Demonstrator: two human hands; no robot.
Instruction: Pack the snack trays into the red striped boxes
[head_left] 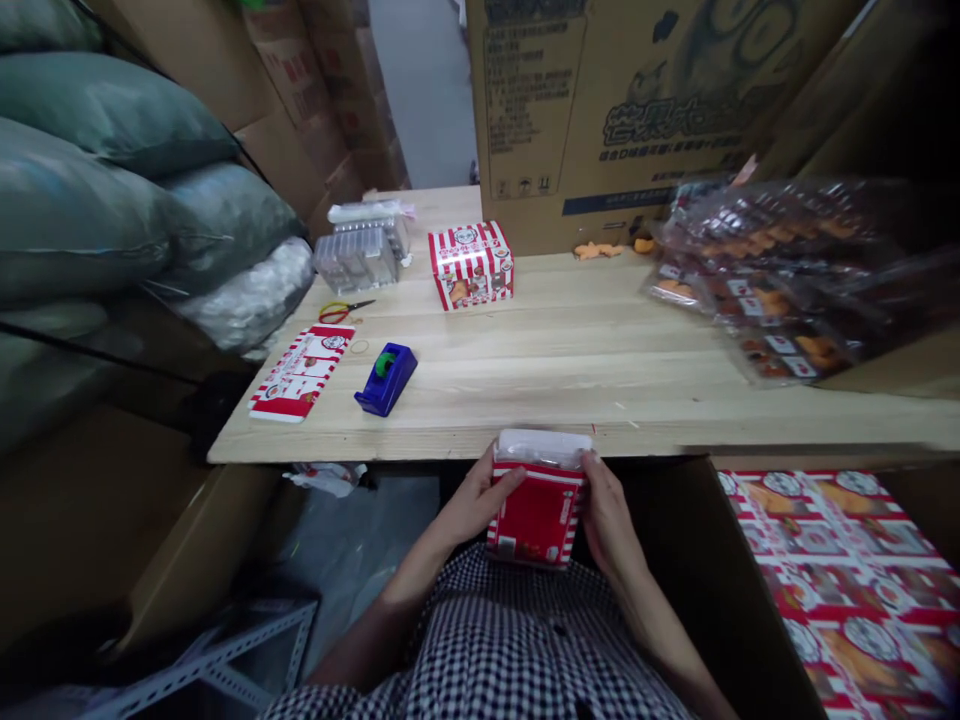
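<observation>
Between my two hands, just off the table's front edge and close to my body, is a red-and-white striped box (pixel 534 515). A clear plastic tray (pixel 544 444) sticks out of its far end. My left hand (pixel 476 500) grips the box's left side, with the thumb lying across its red face. Along the right side, my right hand (pixel 606 505) holds the box and touches the tray's corner. On the table stands a similar striped box (pixel 472 265), and a flat striped carton (pixel 304 373) lies at the left.
A blue tape dispenser (pixel 386 380) and yellow-handled scissors (pixel 345 310) lie at left, near stacked clear trays (pixel 356 258). Clear packets (pixel 780 270) pile up at right. A big cardboard box (pixel 555 130) stands behind. An open carton at lower right holds striped boxes (pixel 855 570).
</observation>
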